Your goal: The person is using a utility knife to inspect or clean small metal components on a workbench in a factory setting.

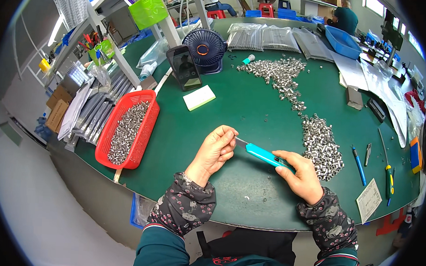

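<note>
Knife (264, 155), turquoise, lies slantwise between both hands above the green table (233, 110), blade end toward the left. Right hand (300, 177) is closed around the handle, thumb on top, apparently to steady it. Left hand (215, 150) is curled, fingertips pinched at the blade tip; whether a small part sits there cannot be told. Metal sleeves (321, 146) lie heaped just beyond the right hand; a red basket (127, 128) of them stands well left.

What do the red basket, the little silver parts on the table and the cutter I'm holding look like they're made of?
Red basket: probably moulded plastic, with a matte slotted mesh wall.
Small silver parts: likely metal, bright and reflective, heaped loosely.
Cutter: turquoise handle seems glossy plastic; the blade tip by the left hand looks like grey steel. The right hand grips the handle.
</note>
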`<state>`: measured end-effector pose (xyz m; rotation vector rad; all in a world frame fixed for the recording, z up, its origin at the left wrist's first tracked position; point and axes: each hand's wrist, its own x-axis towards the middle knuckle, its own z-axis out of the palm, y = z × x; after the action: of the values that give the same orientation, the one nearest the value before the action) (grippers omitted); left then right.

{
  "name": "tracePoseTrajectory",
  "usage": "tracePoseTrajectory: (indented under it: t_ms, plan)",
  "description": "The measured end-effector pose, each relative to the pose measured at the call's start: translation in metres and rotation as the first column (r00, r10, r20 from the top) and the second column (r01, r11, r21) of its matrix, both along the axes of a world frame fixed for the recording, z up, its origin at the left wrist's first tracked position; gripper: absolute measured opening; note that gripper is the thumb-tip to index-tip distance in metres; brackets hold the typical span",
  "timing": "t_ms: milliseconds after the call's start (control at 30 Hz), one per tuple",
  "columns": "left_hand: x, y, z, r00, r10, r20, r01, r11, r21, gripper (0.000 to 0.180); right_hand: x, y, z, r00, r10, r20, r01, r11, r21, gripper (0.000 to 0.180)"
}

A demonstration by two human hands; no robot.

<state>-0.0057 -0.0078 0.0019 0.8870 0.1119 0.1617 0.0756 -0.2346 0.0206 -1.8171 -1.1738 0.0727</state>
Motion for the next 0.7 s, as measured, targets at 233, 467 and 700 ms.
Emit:
tracePoseTrajectory:
  t_ms: [233, 467, 700]
  plan:
    - [0.001, -0.004, 0.000, 0.998, 0.049, -0.031, -0.046, 0.993, 0.112, 0.013, 0.002, -0.001, -0.001, 1.000, 0.003, -0.011, -0.003, 1.000, -0.005, 0.029]
    - [0.000, -0.005, 0.004, 0.989, 0.122, -0.079, -0.089, 0.939, 0.333, 0.021, -0.005, 0.002, 0.006, 0.918, -0.136, 0.373, 0.165, 0.985, -0.046, 0.035]
    - [0.000, -0.002, -0.002, 0.995, 0.062, -0.083, -0.045, 0.980, 0.195, 0.026, -0.005, 0.000, 0.011, 0.868, -0.287, 0.405, 0.252, 0.958, 0.139, 0.036]
